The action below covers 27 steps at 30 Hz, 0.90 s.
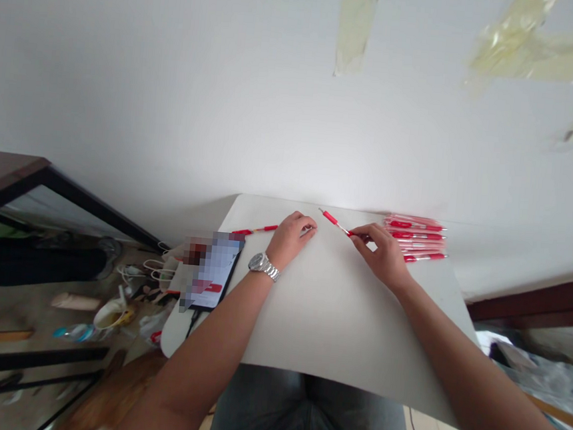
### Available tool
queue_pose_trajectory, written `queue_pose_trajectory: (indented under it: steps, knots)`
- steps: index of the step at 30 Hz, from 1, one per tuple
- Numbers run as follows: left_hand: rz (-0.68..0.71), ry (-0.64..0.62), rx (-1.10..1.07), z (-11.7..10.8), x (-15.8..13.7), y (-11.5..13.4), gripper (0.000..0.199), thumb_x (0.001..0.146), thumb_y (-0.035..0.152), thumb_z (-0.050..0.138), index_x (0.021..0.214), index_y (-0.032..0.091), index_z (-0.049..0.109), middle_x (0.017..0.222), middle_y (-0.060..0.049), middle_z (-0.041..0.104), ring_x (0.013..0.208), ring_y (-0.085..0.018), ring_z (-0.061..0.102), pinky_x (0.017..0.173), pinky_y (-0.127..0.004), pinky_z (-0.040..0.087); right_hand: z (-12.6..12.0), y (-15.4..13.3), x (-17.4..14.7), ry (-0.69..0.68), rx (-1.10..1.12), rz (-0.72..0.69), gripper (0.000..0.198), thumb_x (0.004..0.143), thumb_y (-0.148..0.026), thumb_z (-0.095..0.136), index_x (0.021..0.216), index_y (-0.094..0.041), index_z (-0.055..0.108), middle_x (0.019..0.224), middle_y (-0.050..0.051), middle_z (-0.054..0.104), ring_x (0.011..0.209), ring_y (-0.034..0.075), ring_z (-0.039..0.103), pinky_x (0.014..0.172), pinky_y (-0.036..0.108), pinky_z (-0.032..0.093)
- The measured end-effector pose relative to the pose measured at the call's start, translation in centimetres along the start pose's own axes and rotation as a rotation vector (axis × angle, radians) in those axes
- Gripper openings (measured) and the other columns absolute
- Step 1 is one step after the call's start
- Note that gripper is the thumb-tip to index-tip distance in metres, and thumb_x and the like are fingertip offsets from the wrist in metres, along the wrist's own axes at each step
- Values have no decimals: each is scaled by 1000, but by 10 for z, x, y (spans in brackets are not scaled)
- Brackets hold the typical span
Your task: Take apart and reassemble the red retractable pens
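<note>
My right hand [381,250] pinches a red pen [330,217] with a clear middle section. The pen is tilted, its metallic end pointing up and left towards my left hand. My left hand [292,234] is curled with its fingertips nearly together; a small pale bit shows at them, too small to name. Left of that hand another red pen [264,228] lies on the table, its right end hidden behind the hand. Several red pens [418,236] lie in a pile just beyond my right hand, some seemingly in clear wrapping.
The white table [337,320] meets the wall at its far edge. A tablet [218,276] with a cable lies at the table's left side. On the floor at left are a bottle [75,332], a cup [110,313] and other clutter. Plastic-wrapped items [552,385] stand at right.
</note>
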State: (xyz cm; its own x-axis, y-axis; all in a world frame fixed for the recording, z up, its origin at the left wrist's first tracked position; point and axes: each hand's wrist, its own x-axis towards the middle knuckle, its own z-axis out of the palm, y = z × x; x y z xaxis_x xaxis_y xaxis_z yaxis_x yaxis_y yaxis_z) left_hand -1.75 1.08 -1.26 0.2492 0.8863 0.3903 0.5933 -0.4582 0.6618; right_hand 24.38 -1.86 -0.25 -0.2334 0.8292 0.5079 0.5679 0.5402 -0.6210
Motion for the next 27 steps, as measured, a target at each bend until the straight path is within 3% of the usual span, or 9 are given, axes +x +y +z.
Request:
queue_pose_trajectory:
  steps: [5, 8, 14, 19, 27]
  knots:
    - [-73, 93, -330, 1, 1, 2, 13, 94, 31, 68, 99, 22, 76, 102, -6, 76, 94, -20, 70, 91, -35, 54, 0, 0, 0, 0, 3, -11, 15, 101, -33, 63, 104, -22, 72, 90, 6, 69, 78, 19, 66, 70, 35, 57]
    - [-185, 159, -622, 4, 4, 3, 23, 88, 39, 78, 101, 20, 75, 101, -7, 77, 95, -20, 72, 92, -35, 56, 1, 0, 0, -3, 8, -19, 15, 101, -33, 62, 104, -22, 72, 90, 6, 69, 77, 19, 66, 70, 35, 57]
    - [-369, 292, -1114, 6, 7, 11, 31, 79, 38, 88, 98, 19, 73, 97, -6, 77, 91, -15, 73, 94, -32, 57, 2, 0, 0, -24, 14, -29, 17, 101, -35, 61, 104, -22, 72, 90, 6, 69, 76, 19, 66, 69, 35, 57]
    - [-409, 277, -1244, 4, 7, 14, 31, 77, 33, 90, 100, 18, 75, 101, -6, 78, 92, -13, 74, 100, -31, 57, 3, 0, 0, -39, 19, -26, 17, 101, -35, 61, 104, -22, 72, 90, 6, 69, 76, 19, 66, 69, 36, 57]
    - [-390, 252, -1245, 4, 7, 16, 31, 76, 32, 90, 100, 19, 76, 101, -5, 77, 94, -13, 74, 101, -32, 58, 4, -1, -1, -45, 12, -14, 18, 102, -36, 61, 103, -22, 72, 91, 6, 69, 75, 18, 66, 69, 34, 56]
